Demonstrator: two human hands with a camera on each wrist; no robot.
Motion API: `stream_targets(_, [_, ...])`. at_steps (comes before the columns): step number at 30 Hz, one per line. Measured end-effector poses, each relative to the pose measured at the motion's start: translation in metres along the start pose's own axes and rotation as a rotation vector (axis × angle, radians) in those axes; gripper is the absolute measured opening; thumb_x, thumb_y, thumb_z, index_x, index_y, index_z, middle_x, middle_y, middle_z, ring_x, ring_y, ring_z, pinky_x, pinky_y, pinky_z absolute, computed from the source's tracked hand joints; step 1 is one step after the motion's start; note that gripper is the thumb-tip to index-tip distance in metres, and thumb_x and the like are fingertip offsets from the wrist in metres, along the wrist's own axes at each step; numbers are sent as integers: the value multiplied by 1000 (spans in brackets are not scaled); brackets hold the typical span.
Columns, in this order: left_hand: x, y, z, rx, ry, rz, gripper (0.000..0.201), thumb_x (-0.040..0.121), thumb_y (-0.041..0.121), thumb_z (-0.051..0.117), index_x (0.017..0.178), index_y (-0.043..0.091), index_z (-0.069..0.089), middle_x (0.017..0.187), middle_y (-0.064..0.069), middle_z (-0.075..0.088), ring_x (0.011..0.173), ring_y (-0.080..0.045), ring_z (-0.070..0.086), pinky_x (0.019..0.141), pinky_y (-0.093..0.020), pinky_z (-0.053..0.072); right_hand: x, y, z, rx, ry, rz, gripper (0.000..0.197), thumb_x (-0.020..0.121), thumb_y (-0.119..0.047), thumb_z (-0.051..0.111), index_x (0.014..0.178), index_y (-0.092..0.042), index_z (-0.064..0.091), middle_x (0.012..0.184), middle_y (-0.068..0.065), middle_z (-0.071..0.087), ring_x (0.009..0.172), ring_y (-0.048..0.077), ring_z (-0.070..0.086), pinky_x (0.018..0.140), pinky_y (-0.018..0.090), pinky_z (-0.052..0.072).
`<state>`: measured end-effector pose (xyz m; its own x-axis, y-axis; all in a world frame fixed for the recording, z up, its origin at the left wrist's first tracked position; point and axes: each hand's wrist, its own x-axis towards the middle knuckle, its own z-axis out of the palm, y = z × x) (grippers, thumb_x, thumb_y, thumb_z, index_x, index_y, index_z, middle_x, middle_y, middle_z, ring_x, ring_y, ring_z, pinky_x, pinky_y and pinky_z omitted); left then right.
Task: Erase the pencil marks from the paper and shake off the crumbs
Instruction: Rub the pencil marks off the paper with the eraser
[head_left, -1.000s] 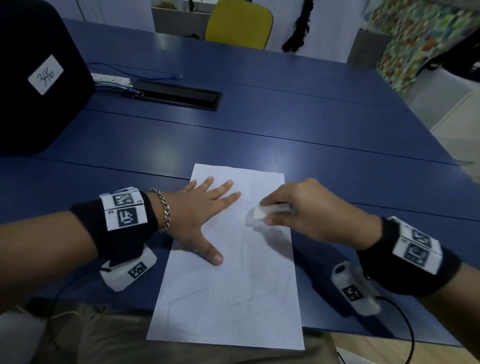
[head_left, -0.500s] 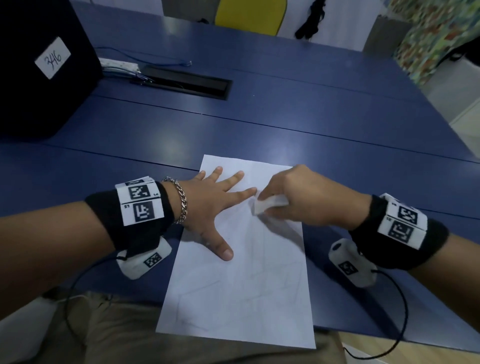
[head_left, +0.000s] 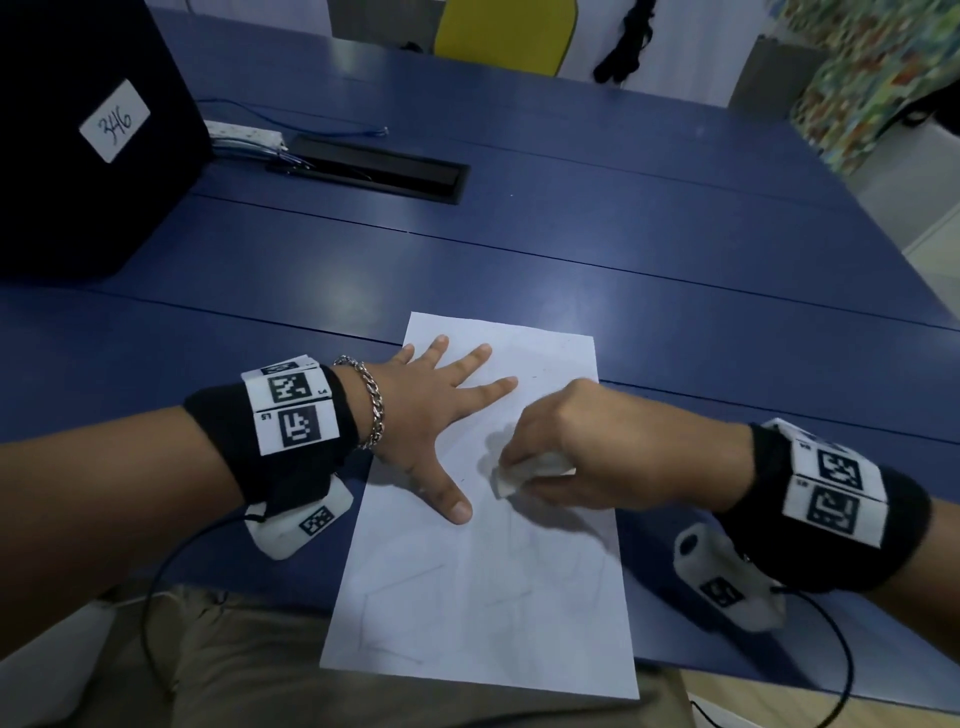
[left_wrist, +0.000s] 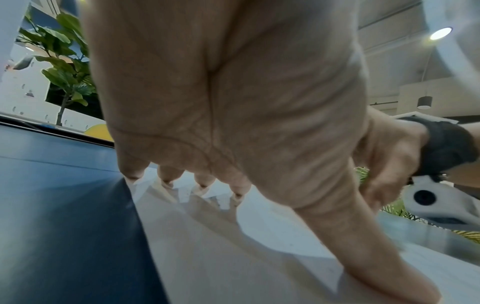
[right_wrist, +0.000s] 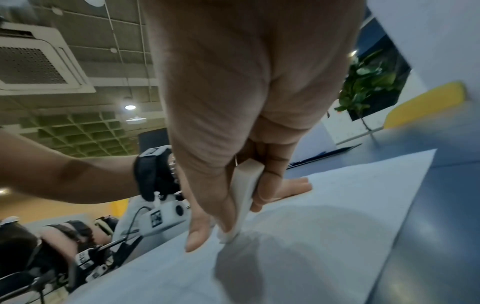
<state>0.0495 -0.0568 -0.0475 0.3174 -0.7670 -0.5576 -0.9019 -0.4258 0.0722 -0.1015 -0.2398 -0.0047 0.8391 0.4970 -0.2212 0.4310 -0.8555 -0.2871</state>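
Broad blue table (head_left: 597, 249), smooth and matte, crossed by thin dark seams. At the far left, a black boxy case (head_left: 78, 156) bearing a white label handwritten "346"; beside it, a long black rectangular cable tray (head_left: 374, 169) set into the tabletop. Near the front edge, a white rectangular sheet of paper (head_left: 493, 597), flat and long-side away, near end overhanging the table edge, faint grey pencil lines (head_left: 405, 579) across its lower half. Left hand (head_left: 431, 410) pressed palm-down on the sheet's upper left, fingers straight and spread wide, thumb angled toward the sheet's middle, a silver chain bracelet (head_left: 371, 405) at the wrist. Right hand (head_left: 582, 447) just right of it, fingers curled, thumb and fingertips pinching a small white eraser (right_wrist: 242, 197), a soft-cornered block tipped on one end, its lower corner touching the paper's middle. Black wristbands with white square-patterned tags on both forearms.
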Motion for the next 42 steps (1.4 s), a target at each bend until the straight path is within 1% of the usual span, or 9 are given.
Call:
stream_targets(5, [1, 0, -1, 14, -6, 1, 150, 48, 102, 63, 153, 54, -32, 167, 7, -39, 155, -41, -28, 126, -65, -3, 6, 27, -15, -31, 148, 241, 31, 91, -33, 69, 121, -27, 76, 115, -7, 75, 103, 16, 67, 89, 28, 51])
stream_targets(11, [1, 1, -2, 15, -16, 1, 150, 48, 101, 67, 152, 55, -32, 166, 8, -40, 155, -40, -29, 126, -64, -4, 0, -7, 6, -23, 22, 74, 24, 96, -37, 57, 112, -34, 74, 104, -13, 73, 95, 8, 65, 83, 29, 54])
stream_targets(14, [-3, 4, -5, -2, -19, 13, 148, 53, 98, 69, 154, 54, -31, 166, 8, -40, 155, -38, -30, 127, -62, -7, -20, -7, -1, 30, 218, 134, 21, 99, -34, 66, 118, -32, 73, 110, -17, 72, 100, 4, 62, 85, 10, 45])
stream_targets(18, [-11, 7, -10, -23, 41, 74, 142, 66, 91, 68, 158, 44, -29, 167, 4, -38, 154, -33, -34, 125, -58, -17, -51, 10, -1, 71, 472, 318, 32, 98, -41, 67, 127, -29, 72, 113, -18, 73, 96, 4, 65, 85, 14, 48])
stream_targets(20, [-17, 11, -11, -57, 92, 79, 137, 72, 91, 63, 159, 40, -29, 168, 3, -37, 155, -33, -32, 125, -55, -17, -63, 14, 1, 66, 424, 402, 28, 98, -42, 68, 124, -35, 73, 109, -22, 71, 89, -3, 62, 80, 20, 52])
stream_targets(25, [-21, 28, -6, -126, 111, 28, 131, 74, 92, 56, 162, 37, -23, 170, 2, -32, 158, -30, -26, 129, -52, -10, -70, 10, 5, 80, 302, 435, 30, 96, -45, 71, 124, -37, 73, 108, -35, 67, 94, -19, 58, 77, 2, 41])
stream_targets(35, [-3, 42, 3, -108, 87, -71, 145, 57, 103, 59, 163, 41, -19, 171, 3, -31, 159, -35, -23, 128, -58, -6, -31, 8, -6, 18, 247, 424, 32, 96, -43, 68, 125, -30, 73, 121, -16, 73, 107, 5, 65, 87, 15, 48])
stream_targets(38, [-4, 45, 3, -103, 79, -82, 150, 54, 101, 63, 162, 40, -21, 170, 4, -32, 158, -35, -23, 128, -60, -3, -21, 10, -4, -27, 222, 445, 26, 95, -40, 64, 115, -27, 74, 110, -10, 74, 101, 13, 66, 87, 32, 54])
stream_targets(42, [-5, 47, 2, -95, 64, -104, 150, 55, 101, 64, 160, 42, -25, 169, 5, -35, 158, -35, -25, 127, -63, -3, -17, -3, 8, -70, 196, 466, 29, 91, -48, 60, 92, -21, 71, 86, -4, 68, 79, 15, 62, 72, 37, 53])
